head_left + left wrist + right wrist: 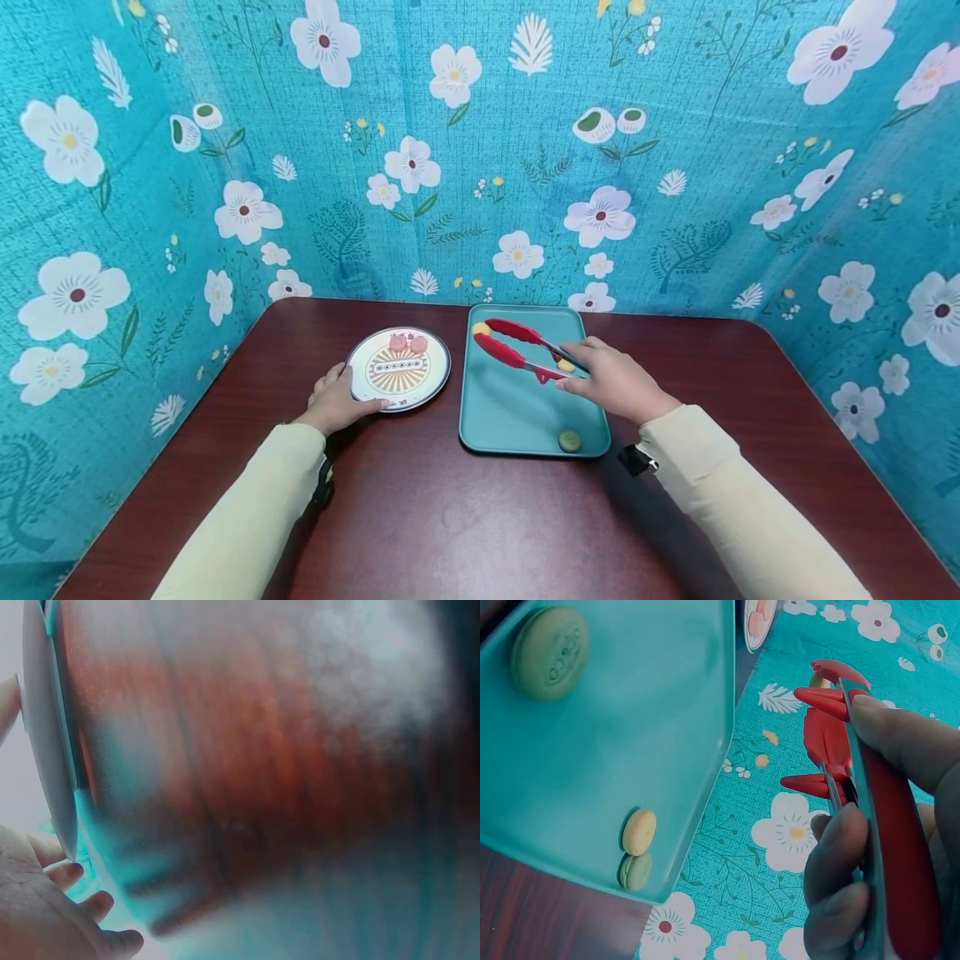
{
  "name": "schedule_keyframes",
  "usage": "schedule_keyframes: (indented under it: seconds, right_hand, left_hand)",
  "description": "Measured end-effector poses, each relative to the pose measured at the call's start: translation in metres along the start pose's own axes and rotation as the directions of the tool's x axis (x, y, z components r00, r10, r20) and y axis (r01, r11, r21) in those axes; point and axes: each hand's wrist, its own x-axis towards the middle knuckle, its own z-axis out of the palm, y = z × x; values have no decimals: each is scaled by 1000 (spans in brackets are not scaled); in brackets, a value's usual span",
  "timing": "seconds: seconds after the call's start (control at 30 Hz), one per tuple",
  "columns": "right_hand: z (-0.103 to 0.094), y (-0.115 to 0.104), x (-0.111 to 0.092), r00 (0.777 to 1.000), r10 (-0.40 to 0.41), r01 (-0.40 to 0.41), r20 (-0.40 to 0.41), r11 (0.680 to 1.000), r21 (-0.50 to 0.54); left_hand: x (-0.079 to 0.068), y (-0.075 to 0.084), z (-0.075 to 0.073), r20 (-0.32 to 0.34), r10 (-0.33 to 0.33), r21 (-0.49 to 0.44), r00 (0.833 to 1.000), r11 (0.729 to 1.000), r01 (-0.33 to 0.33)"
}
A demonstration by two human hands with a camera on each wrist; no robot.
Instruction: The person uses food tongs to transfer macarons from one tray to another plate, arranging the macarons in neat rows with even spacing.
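My right hand [618, 379] grips red-and-silver tongs [517, 346] above the teal tray. Between the tong tips is a pale yellow macaron [481, 329], mostly covered by the red tips in the right wrist view. My left hand [337, 402] holds the white plate [437, 385] at its left and near rim, thumb along the near edge. Two pink macarons [408, 342] sit on the plate's far part. In the left wrist view the plate [45, 742] appears edge-on, with fingers [64, 875] by its rim.
On the teal tray [495, 421], a green macaron [569, 441] lies at the near right corner. A yellow macaron [640, 832] and another green one [635, 871] lie side by side. A flowered blue cloth [480, 167] hangs behind the dark wooden table [480, 525].
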Motion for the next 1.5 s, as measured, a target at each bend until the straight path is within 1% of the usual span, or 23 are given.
schedule_keyframes:
  seconds: [0.27,0.7,0.97,1.17,1.5]
  right_hand:
    - [0,-9,9,1000,-5,5,11,1000,-26]
    - [7,-20,21,999,-34,34,24,999,-10]
    - [9,-27,28,999,-15,15,31,1000,-8]
    - [14,-32,34,999,-16,17,39,1000,-9]
    - [21,-40,42,999,-15,14,41,1000,18]
  left_hand:
    - [0,0,0,-4,-4,-7,1000,1000,4]
    - [-3,1,0,-11,2,-11,1000,1000,-2]
    - [-2,0,0,-5,3,-5,1000,1000,-3]
    - [-2,0,0,-3,-6,-15,1000,1000,6]
    - [0,1,0,-5,-7,-17,1000,1000,7]
